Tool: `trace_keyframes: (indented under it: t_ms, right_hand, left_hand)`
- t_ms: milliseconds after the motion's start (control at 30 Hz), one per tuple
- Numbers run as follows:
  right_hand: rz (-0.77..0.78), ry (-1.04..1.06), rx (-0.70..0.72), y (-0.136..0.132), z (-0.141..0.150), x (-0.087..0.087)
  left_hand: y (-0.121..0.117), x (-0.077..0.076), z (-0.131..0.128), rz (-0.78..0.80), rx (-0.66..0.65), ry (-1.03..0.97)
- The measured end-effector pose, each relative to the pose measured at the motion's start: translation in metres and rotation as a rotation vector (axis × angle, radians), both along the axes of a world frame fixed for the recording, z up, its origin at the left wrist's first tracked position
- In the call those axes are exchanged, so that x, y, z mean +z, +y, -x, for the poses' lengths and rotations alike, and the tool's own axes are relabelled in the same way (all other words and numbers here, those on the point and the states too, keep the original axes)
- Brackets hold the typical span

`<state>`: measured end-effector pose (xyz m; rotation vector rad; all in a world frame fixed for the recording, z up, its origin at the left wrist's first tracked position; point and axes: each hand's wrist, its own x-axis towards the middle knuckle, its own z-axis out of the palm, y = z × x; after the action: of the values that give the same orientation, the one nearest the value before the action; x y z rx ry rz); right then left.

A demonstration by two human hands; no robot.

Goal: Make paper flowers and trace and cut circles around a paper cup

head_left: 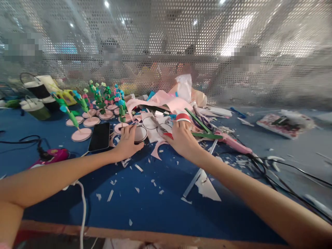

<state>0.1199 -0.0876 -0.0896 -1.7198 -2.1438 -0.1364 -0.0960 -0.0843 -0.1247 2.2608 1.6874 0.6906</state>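
Observation:
My left hand [127,143] rests low over the table, its thumb and fingers around the near-left edge of a pale round disc [140,134] with a dark rim. Curled fingers of my right hand [183,140] close over the red handle [168,135] of what looks like scissors, whose grey blade [157,124] points away to the left. Just beyond those fingers is a red-and-white round roll or cup [183,117]; whether they touch it, I cannot tell. White paper with drawn circles [149,122] lies between my hands, partly covered by the blade.
Several pink discs [81,135] carry green-wrapped sticks at the left, near a black phone [99,137]. A pink glue gun [237,144] with cables lies right. Pink sheets [163,100] pile up behind. Paper scraps [139,168] litter the blue table [145,207]. Perforated metal [155,34] stands beyond.

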Motion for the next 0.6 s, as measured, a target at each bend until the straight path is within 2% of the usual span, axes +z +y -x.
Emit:
trace_keyframes:
  t_ms: [133, 233, 367, 500, 600]
  right_hand:
    - [-0.072, -0.006, 0.106, 0.004, -0.007, 0.008]
    - [-0.086, 0.013, 0.191, 0.023, -0.002, 0.017]
    - [-0.142, -0.005, 0.301, 0.069, 0.035, 0.032]
    - [-0.116, -0.104, 0.437, 0.111, 0.083, 0.045]
    - [-0.044, -0.102, 0.366, 0.132, 0.103, 0.056]
  left_hand:
    - [0.000, -0.002, 0.000, -0.040, -0.078, -0.053]
    - [-0.001, -0.003, -0.001, -0.058, -0.159, -0.080]
    - [-0.001, -0.003, -0.003, -0.125, -0.213, -0.043]
    - [-0.001, -0.004, -0.002, -0.191, -0.249, 0.023]
    - [-0.001, -0.005, -0.001, -0.207, -0.269, 0.041]
